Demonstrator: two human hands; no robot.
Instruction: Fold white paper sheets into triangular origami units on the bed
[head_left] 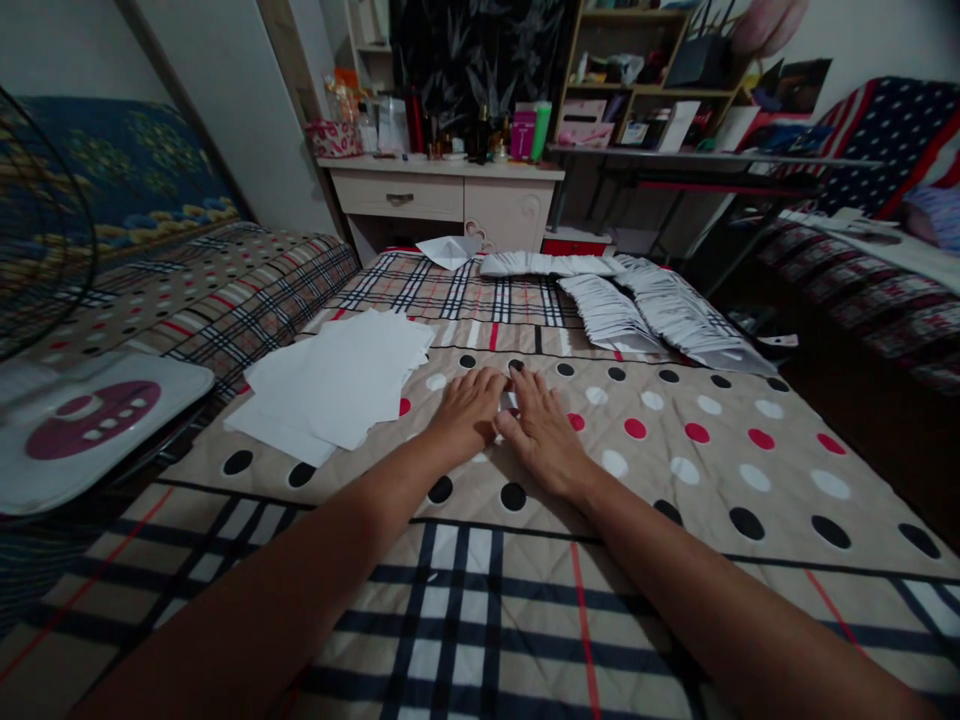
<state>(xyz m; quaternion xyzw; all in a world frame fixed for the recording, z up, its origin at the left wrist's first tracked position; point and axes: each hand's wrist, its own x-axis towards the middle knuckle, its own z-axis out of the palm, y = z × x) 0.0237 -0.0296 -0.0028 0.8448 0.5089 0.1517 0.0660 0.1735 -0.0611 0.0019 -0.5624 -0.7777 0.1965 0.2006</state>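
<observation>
Here, left hand (474,405) and right hand (546,440) lie, fingers (534,388) released, on a dotted plaid quilt (532,600) facing a pale dresser (435,192).

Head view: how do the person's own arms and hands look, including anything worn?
The left arm and right arm are bare as far as they show, without sleeves, watches or bracelets. The left hand and right hand are ungloved, with no rings discernible.

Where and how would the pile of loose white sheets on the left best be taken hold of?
Probably by the right edge of the pile of loose white sheets, coming from the right, with thumb on top and fingers beneath. It lies flat on the quilt, that edge faces the nearby left hand, and its uneven corners suggest gathering the sheets first.
</observation>
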